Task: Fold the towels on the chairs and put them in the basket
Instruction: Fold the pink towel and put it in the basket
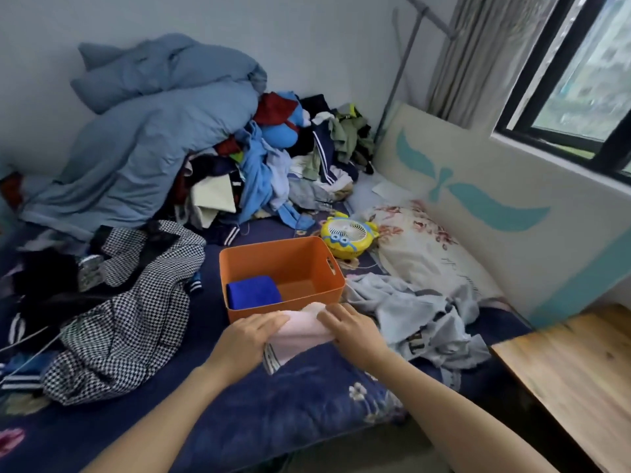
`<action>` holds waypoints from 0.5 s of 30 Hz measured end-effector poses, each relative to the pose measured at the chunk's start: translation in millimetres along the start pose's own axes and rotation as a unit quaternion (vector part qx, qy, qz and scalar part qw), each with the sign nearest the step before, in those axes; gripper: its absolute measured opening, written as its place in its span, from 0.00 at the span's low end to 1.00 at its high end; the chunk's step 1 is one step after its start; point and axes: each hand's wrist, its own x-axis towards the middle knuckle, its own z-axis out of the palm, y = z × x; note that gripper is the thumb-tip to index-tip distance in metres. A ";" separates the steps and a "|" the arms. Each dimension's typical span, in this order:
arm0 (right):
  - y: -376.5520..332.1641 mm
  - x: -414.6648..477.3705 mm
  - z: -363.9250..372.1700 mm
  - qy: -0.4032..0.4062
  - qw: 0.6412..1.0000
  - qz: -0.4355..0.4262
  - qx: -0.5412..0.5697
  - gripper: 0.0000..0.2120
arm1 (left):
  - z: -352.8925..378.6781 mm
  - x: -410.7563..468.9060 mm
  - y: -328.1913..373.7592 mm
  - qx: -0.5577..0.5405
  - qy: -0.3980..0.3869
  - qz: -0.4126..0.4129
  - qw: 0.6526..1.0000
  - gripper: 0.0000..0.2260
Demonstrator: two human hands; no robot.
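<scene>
The pink towel is lying folded into a small pack between the two hands, on the bed. The left hand is holding its left side and the right hand is holding its right side. The fingers of both are lying over the top, and the thumbs seem to be going under the edge.

Just beyond the fingertips the orange basket is standing open. Inside it, ahead of the left hand, a blue towel is already lying folded, and the part ahead of the right hand is showing its bare bottom.

So I judge that one towel is done and the second one is waiting only for the lift over the near wall. No chairs are showing here, so I cannot tell how many towels are left.

To the right of the right hand a grey cloth is lying crumpled; I cannot tell if it is a towel. Further right the wooden desk is standing.
</scene>
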 end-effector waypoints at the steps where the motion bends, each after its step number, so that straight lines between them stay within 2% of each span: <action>1: 8.7 9.8 3.4 -0.006 1.000 0.007 0.017 0.17 | 4.0 13.3 -7.0 -0.010 0.006 -0.018 1.000 0.23; 4: 29.8 26.3 14.1 -0.010 0.999 0.020 0.029 0.17 | 19.1 37.4 -22.3 -0.098 -0.016 -0.144 0.985 0.24; 6: 47.1 39.7 21.3 -0.012 0.998 0.039 0.045 0.17 | 30.0 54.7 -32.5 -0.139 -0.050 -0.191 0.970 0.24; 10: 95.9 59.1 42.3 -0.038 0.996 0.054 0.057 0.19 | 48.4 95.6 -40.3 -0.168 -0.070 -0.205 0.962 0.23; 15: 157.1 91.4 53.2 -0.027 0.994 -0.008 0.102 0.18 | 68.9 150.2 -56.8 -0.143 -0.099 -0.206 0.963 0.26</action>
